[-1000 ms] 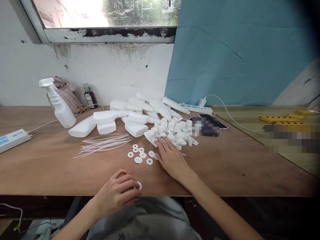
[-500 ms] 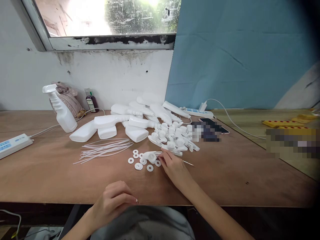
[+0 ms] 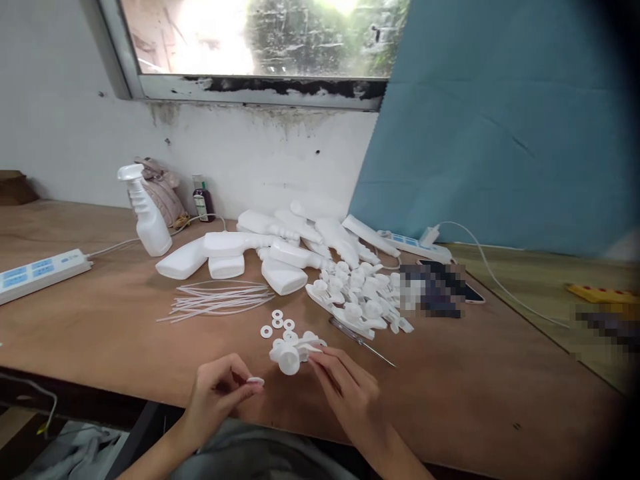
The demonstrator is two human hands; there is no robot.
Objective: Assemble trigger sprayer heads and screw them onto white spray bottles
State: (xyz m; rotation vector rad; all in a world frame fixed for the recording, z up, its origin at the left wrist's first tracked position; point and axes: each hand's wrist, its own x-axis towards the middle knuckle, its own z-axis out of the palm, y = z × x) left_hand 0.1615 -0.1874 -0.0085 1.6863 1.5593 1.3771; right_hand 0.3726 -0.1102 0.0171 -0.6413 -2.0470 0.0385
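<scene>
"What did the label say?"
"The dark bottle's (image 3: 203, 203), well beyond the left grip (image 3: 216, 389), was too small to read."
"What was counted?"
"One screwdriver (image 3: 356, 338) beyond the right grip (image 3: 353, 390); at least five loose washers (image 3: 263, 331) past the left."
"And held?"
"The left pinched one washer (image 3: 256, 381); the right grasped a white spray head (image 3: 289, 361) at its fingertips."

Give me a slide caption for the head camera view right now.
Left hand pinching a white washer, right hand holding a white plastic part, with white bottles lying farther back.
</scene>
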